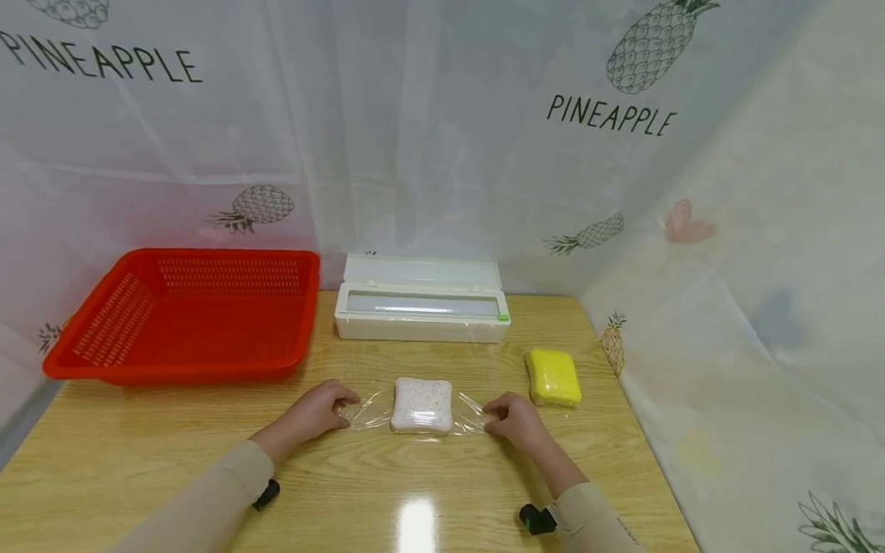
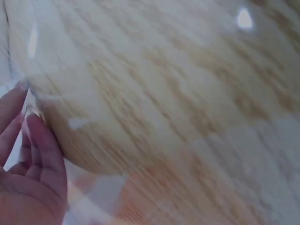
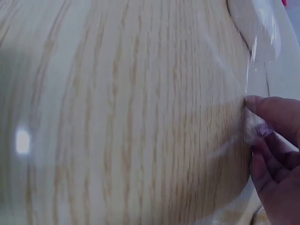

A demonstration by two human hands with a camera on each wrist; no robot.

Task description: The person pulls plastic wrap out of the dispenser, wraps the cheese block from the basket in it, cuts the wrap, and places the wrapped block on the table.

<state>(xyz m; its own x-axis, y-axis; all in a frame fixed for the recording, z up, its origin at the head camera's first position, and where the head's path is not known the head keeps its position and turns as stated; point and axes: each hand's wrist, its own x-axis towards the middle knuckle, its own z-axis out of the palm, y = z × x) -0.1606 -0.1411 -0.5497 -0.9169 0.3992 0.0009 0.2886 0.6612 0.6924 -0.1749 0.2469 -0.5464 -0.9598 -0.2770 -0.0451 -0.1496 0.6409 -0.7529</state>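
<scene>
Beige fabric sleeves (image 1: 201, 498) span the frame's lower left and lower right, the right one faintly marked; a small black wrist camera (image 1: 537, 519) shows beside each cuff (image 1: 572, 499).

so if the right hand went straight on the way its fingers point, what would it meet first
Beyond the clear film pinched in the right hand, probably the white speckled block, though relative height is hard to judge.

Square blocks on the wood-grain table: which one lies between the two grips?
The white, speckled square block, its clear plastic film pinched by the left grip and right grip; the yellow square block lies outside, farther right.
</scene>
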